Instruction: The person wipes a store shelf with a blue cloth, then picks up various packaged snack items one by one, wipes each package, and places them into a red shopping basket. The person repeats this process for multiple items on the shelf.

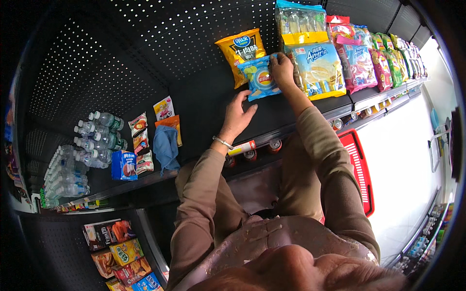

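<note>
My right hand (283, 70) grips the upper right edge of a small blue chip bag (259, 83). That bag stands on the black shelf and overlaps the front of a yellow chip bag (238, 49). Just left of the blue bag is my left hand (238, 116), its fingers apart and holding nothing; a bracelet circles that wrist. Close beside my right hand, a large blue and yellow bag of packaged bread or wafers (320, 72) stands in front of a similar pack.
Pink and green snack bags line the shelf at right. A blue cloth (165, 147), small snack packs, a blue box (123, 165) and water bottles (105, 140) stand at left. Cans (275, 145) sit below the shelf's front edge. A red basket (366, 182) is at lower right.
</note>
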### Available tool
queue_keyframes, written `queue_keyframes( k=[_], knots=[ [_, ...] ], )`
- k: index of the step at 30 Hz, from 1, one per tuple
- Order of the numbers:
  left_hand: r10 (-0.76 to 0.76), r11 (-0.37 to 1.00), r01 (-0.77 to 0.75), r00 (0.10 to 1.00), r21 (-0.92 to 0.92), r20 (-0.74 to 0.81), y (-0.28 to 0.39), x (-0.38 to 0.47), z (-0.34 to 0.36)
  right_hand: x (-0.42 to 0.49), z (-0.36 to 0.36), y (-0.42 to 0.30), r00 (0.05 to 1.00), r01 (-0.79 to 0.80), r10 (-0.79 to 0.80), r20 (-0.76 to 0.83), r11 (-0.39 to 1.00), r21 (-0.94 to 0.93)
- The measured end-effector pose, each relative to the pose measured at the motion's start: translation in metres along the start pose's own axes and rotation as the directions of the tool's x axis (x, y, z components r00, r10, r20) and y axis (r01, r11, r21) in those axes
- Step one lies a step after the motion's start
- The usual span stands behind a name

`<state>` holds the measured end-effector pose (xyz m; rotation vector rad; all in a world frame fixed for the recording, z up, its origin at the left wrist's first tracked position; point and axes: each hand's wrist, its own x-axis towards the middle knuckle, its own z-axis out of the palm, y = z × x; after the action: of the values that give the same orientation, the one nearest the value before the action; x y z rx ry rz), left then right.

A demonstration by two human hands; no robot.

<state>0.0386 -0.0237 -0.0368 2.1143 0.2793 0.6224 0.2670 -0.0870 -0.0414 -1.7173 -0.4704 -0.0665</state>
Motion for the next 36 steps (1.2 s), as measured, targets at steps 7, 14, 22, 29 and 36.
queue_keyframes(
  k=[7, 14, 22, 29, 36],
  knots=[
    [0.060, 0.991, -0.062, 0.998, 0.119, 0.027, -0.015, 0.000, 0.010, -0.004, 0.001, 0.010, 0.995, 0.097, -0.094, 0.024, 0.967, -0.235],
    [0.070, 0.979, -0.079, 0.996, 0.185, 0.052, -0.013, -0.005, 0.010, -0.006, 0.009, 0.025, 0.986, 0.153, -0.164, -0.045, 0.972, -0.175],
    [0.148, 0.941, -0.153, 0.988, 0.301, 0.037, -0.014, -0.009, 0.012, -0.012, 0.013, 0.014, 0.998, -0.054, 0.055, -0.021, 0.998, 0.027],
    [0.070, 0.939, -0.097, 0.993, 0.331, 0.092, -0.014, -0.009, 0.010, -0.011, 0.000, 0.000, 0.985, 0.130, -0.147, -0.092, 0.978, -0.165],
    [0.102, 0.938, -0.115, 0.993, 0.326, 0.059, -0.015, -0.009, 0.004, -0.063, -0.043, -0.070, 0.970, 0.102, -0.174, 0.170, 0.925, 0.366]
  ],
)
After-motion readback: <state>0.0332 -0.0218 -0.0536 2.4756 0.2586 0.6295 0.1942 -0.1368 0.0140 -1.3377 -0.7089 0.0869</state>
